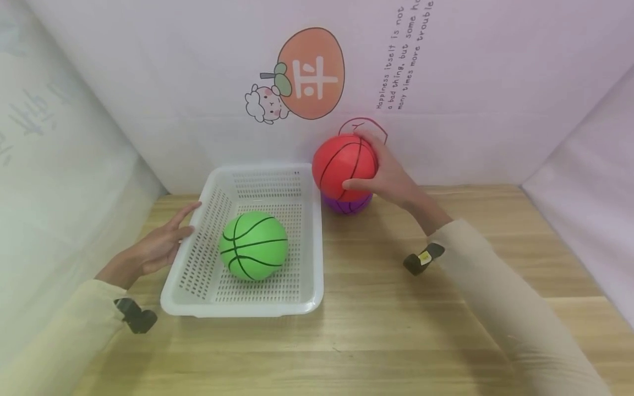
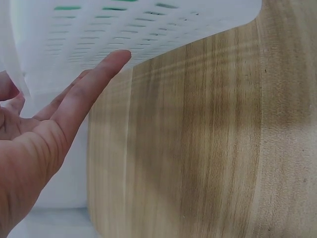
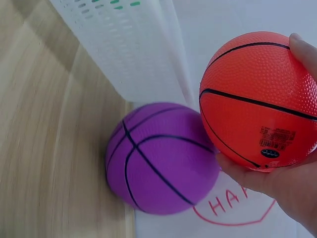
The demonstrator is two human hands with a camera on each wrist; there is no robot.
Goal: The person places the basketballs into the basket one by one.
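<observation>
My right hand [image 1: 388, 170] grips a red ball with black basketball lines [image 1: 342, 165], thumb on its near side and fingers over the far side. A purple ball of the same kind [image 3: 161, 158] sits on the table behind the basket's right corner, partly covered by the red one in the head view. My left hand [image 1: 160, 242] is at the left side of a white plastic basket [image 1: 317, 247]. Its fingertips touch the rim, and in the left wrist view a straight finger [image 2: 91, 91] lies along the slotted outer wall. A green ball [image 1: 253, 246] rests inside the basket.
The wooden table [image 1: 396, 335] meets a white printed cloth wall [image 1: 455, 110] close behind the basket and balls. More cloth walls stand at the left and right. Dark wrist devices sit on both sleeves.
</observation>
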